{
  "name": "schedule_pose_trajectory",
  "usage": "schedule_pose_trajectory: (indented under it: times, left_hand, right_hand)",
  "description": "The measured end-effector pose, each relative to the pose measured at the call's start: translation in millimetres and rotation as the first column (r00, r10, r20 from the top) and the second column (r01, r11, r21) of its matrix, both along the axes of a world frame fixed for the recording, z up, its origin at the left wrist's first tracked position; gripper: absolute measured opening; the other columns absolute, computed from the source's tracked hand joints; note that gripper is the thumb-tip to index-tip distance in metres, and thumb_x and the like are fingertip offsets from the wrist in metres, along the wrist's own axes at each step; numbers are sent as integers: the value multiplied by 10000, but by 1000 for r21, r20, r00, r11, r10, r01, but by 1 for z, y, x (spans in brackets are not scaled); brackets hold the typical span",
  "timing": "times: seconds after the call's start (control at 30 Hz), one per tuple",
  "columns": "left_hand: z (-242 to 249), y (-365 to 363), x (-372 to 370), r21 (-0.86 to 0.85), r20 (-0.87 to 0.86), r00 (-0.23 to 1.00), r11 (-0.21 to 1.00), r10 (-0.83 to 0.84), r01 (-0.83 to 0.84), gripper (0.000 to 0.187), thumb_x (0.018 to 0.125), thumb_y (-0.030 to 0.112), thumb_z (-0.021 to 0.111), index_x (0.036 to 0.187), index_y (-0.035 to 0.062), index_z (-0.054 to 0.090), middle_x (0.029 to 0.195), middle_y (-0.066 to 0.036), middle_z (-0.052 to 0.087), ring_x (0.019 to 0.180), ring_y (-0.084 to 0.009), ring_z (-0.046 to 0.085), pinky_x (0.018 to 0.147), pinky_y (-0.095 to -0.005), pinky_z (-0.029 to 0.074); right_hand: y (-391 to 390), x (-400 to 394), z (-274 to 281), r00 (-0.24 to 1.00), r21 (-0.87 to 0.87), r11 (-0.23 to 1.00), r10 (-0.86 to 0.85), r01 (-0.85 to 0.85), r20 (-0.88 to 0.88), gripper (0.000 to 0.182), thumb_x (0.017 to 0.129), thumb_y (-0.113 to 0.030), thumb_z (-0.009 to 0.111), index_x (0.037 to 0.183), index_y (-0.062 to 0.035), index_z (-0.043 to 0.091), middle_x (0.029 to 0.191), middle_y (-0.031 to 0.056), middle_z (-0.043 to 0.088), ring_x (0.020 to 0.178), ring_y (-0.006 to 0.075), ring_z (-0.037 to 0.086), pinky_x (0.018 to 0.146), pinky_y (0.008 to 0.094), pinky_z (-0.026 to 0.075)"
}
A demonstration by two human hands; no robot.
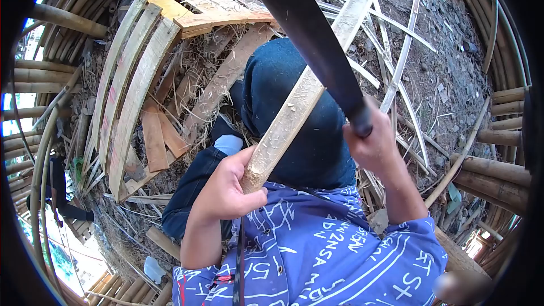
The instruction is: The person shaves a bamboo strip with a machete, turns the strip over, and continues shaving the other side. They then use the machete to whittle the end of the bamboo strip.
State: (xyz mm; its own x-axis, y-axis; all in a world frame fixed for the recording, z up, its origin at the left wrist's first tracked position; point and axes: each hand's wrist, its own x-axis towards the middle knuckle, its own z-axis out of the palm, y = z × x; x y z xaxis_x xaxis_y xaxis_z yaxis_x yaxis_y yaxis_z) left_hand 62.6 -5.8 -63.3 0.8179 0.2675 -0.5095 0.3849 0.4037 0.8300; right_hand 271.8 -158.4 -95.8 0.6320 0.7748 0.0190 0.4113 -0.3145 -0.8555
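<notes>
My left hand (229,186) is wrapped round the near end of a long, pale split-bamboo strip (288,112). The strip slants up and away across my bent knee, its inner face towards me with small raised shavings on it. My right hand (373,146) grips the dark handle of a machete (317,34). Its broad black blade points up and to the left, crossing over the strip and hiding part of it. The blade's lower edge overlaps the strip near my knee in this view.
A slatted wooden pallet (136,79) leans at the left, with loose boards (153,136) and shavings beside it. Several thin bamboo strips (403,59) lie crossed on the dirt at the right. Bamboo poles (493,173) wall both sides. A clear plastic piece (153,270) lies at lower left.
</notes>
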Motion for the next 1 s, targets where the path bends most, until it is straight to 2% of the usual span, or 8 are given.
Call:
schedule_pose_trajectory:
  times: [0.1, 0.27, 0.4, 0.53, 0.7, 0.83, 0.87, 1.0]
  left_hand:
    - [4, 1, -2, -54, 8, 998, 996, -67, 67, 640, 686, -29, 564, 1319, -59, 472, 895, 59, 518, 711, 5, 426, 608, -152, 344]
    - [5, 0, 0, 3, -19, 1000, 1000, -23, 23, 665, 665, -13, 588, 1316, -66, 464, 794, 56, 506, 627, -6, 429, 553, -162, 341]
    - [8, -2, 4, -20, -52, 998, 1000, -18, 17, 707, 642, -2, 611, 1325, -76, 447, 700, 56, 494, 549, -6, 422, 495, -168, 329]
    - [9, -1, 3, -6, -55, 998, 1000, -17, 17, 708, 643, -5, 614, 1327, -78, 444, 705, 60, 487, 567, -4, 421, 500, -169, 324]
    - [5, -1, 1, -30, -9, 999, 999, -32, 32, 709, 641, -7, 619, 1326, -72, 447, 711, 60, 477, 575, -3, 410, 514, -177, 318]
    - [3, -1, 2, 17, 18, 1000, 1000, -18, 17, 680, 632, -5, 629, 1291, -76, 473, 725, 60, 482, 589, -4, 413, 532, -172, 334]
    - [3, 1, 2, 17, 16, 1000, 1000, -20, 20, 680, 632, -5, 629, 1291, -76, 473, 725, 60, 482, 589, -4, 413, 532, -172, 334]
    - [5, -2, 1, -40, 0, 1000, 999, -15, 15, 675, 630, 0, 628, 1284, -75, 478, 743, 56, 495, 603, -5, 424, 534, -177, 342]
  right_hand:
    - [3, 11, 8, 993, -138, 984, -116, 111, -29, 309, 711, 17, 495, 1010, 14, 570, 627, 190, 557, 569, 343, 587, 569, 384, 450]
    - [2, -12, 4, 995, 18, 1000, 8, -10, 102, 237, 712, 9, 505, 946, 32, 529, 648, 216, 574, 642, 399, 632, 558, 402, 454]
    - [9, 9, 17, 991, -197, 975, -118, 103, -64, 265, 717, 6, 508, 981, 29, 522, 673, 226, 584, 653, 403, 633, 584, 417, 463]
    - [3, -11, 6, 999, -72, 997, -39, 41, 26, 283, 703, 8, 534, 984, 30, 515, 679, 226, 587, 680, 408, 642, 613, 408, 477]
    - [9, -1, 16, 994, -125, 988, -101, 96, -31, 262, 722, 18, 508, 981, 26, 548, 629, 185, 560, 544, 332, 566, 551, 373, 450]
    - [1, -24, 7, 992, -29, 998, 53, -57, -117, 292, 723, 17, 526, 1013, 44, 548, 645, 188, 584, 590, 280, 623, 580, 351, 469]
    - [-3, -24, 0, 991, -27, 991, 132, -132, -5, 304, 719, 23, 531, 1022, 45, 550, 656, 197, 591, 606, 256, 640, 583, 360, 473]
    - [7, -9, 13, 996, -127, 990, -68, 59, -63, 295, 729, -2, 527, 1020, 43, 546, 619, 158, 563, 547, 249, 580, 556, 362, 452]
